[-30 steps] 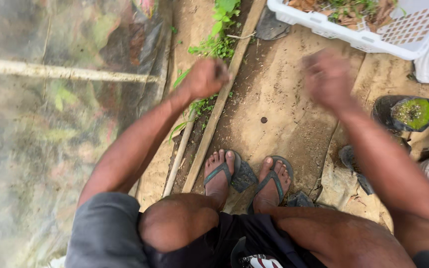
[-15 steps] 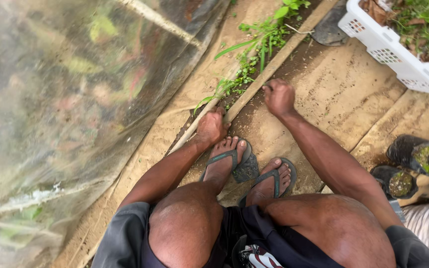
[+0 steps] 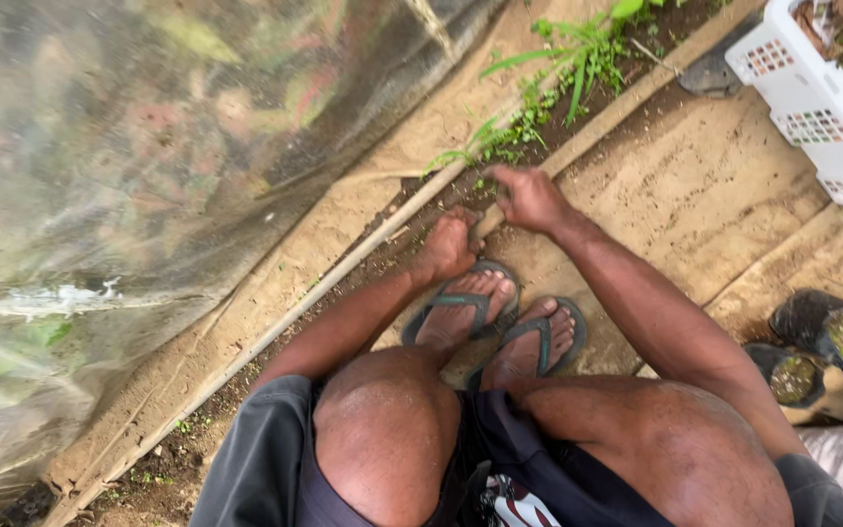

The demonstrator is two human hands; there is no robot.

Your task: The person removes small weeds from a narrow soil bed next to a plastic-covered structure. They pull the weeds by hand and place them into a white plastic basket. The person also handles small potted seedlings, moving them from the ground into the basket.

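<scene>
Brown soil fills a narrow strip point(image 3: 412, 210) between two concrete slabs, where a person squats in flip-flops point(image 3: 495, 317) and works at ground level with both bare hands. The left hand point(image 3: 449, 244) rests low on the strip just ahead of the left foot, fingers curled down into the dirt; whether it grips anything cannot be told from above. The right hand point(image 3: 529, 198) sits just beside it, a little farther along the strip, fingers bent and pinched together at the base of the green weeds point(image 3: 500, 146), though what, if anything, is caught between the fingertips is too small to make out. The weeds run in a ragged line up the strip, the tallest grass blades point(image 3: 582, 59) standing farther on. A thin pale pipe point(image 3: 324, 283) lies along the strip's left edge, next to a sheet of cloudy plastic point(image 3: 148, 176) that covers the left side of the scene. A white perforated plastic crate point(image 3: 812, 107) stands on the slab at upper right, well apart from the hands. Two small dark pots point(image 3: 831, 342) with green growth sit at the right edge.
</scene>
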